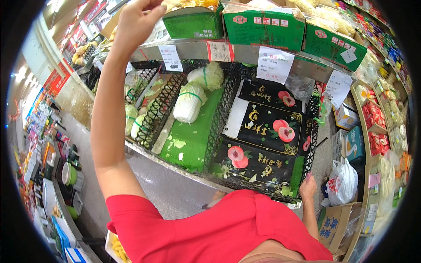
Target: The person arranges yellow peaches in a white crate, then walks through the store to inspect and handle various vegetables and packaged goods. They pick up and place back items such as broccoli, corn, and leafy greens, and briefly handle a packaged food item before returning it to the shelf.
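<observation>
My left hand (139, 19) is raised at the top left, fingers curled, beside a green cardboard box (192, 24); the frame cuts off part of it, and whether it holds anything cannot be told. Low on the right, my right hand (308, 188) is beside the near right corner of a black mesh divider (310, 154); its grip is unclear. Between my arms, one napa cabbage (190, 103) with a green band lies on green matting (194, 138), another (207, 77) behind it. Black cardboard with peach pictures (273, 128) lies flat to their right, leaf scraps on its near part.
More green boxes (263, 31) stand on the ledge above the display, with paper price signs (274, 65) hanging below. Further cabbages (139, 126) lie at left behind a mesh divider. At right are a white plastic bag (342, 184), a cardboard carton (335, 227) and stocked shelves (375, 125).
</observation>
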Demonstrator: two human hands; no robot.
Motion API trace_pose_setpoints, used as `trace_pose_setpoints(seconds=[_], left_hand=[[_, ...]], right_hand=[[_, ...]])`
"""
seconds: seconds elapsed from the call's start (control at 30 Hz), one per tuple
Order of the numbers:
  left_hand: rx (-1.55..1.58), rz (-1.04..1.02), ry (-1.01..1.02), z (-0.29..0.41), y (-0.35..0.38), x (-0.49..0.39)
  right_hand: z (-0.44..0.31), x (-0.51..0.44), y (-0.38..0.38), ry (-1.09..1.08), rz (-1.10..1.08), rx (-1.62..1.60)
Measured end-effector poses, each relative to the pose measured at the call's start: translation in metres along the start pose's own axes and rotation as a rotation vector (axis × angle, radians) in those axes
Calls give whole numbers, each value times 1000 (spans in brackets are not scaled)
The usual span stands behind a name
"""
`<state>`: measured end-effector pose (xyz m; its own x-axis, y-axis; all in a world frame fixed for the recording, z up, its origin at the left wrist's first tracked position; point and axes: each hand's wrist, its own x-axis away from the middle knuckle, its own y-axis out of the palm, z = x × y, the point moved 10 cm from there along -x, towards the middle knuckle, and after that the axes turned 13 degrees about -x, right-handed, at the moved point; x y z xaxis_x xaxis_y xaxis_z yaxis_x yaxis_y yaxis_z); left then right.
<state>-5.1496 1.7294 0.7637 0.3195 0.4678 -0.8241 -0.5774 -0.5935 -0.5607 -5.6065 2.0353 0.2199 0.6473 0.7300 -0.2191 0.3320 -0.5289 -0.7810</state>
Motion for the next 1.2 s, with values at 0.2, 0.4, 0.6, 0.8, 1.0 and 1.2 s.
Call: trace_pose_setpoints(seconds=[0.2,0.4,0.6,0.8,1.0,1.2], left_hand=[[202,-37,-192,-61,55,-89],[29,-428,-92,-114,151,-127],[-361,-494,316,-75,184,-149],[-319,-460,242,-80,210,-171],[-385,-452,171,-88,229,-162],[9,-383,51,-66,219,-132]], right_hand=[[14,8,-11,141,184,115],[-6,22,-16,341,254,279],[-10,25,-21,364,279,202],[-8,26,-24,420,290,235],[-9,27,-24,371,330,227],[4,29,-19,355,368,199]])
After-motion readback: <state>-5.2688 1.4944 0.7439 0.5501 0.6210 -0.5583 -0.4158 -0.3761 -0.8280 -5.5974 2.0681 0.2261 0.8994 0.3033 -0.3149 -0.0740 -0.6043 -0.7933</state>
